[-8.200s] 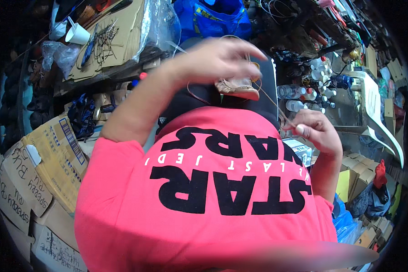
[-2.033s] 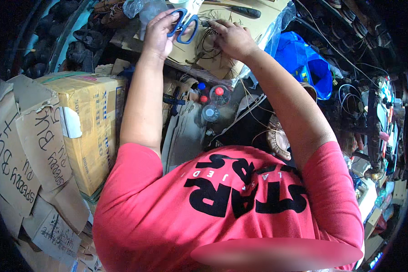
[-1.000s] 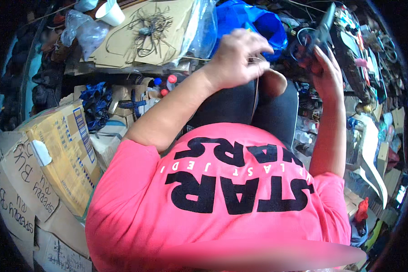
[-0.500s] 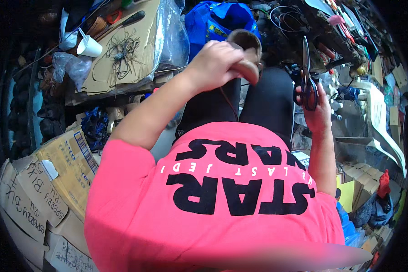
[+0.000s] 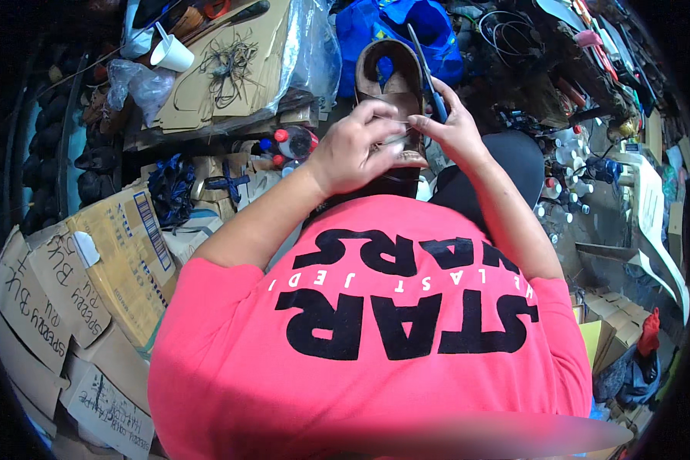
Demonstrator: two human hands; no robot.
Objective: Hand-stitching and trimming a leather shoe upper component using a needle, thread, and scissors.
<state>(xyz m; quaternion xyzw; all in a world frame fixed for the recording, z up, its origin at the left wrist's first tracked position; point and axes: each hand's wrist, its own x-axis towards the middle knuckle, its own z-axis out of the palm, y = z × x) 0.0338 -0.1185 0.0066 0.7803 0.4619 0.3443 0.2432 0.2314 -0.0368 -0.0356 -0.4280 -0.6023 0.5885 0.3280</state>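
Observation:
A brown leather shoe [image 5: 401, 103] stands lengthwise over my lap, its rounded opening at the far end. My left hand [image 5: 360, 146] is over the near left part of the shoe, its curled fingers smeared by motion. Whether it pinches anything does not show clearly. On the shoe's right side, my right hand [image 5: 454, 130] is closed round the dark handles of a pair of scissors [image 5: 422, 61]. The blades point up and away from me, beside the shoe. My right thumb reaches over to the shoe, close to the left fingers. A thin pale line, perhaps thread, shows between the hands.
Cardboard sheets [image 5: 199, 103] with a tangle of cut strands [image 5: 234, 73] and a white cup [image 5: 172, 54] lie at far left. A blue bag [image 5: 445, 50] is beyond the shoe. Bottles [image 5: 567, 149] stand right; cardboard boxes [image 5: 123, 261] are at left.
The shoe has turned and settled lengthwise over my lap. My right hand has brought the scissors left, up against the shoe. My left hand has moved down to its near part.

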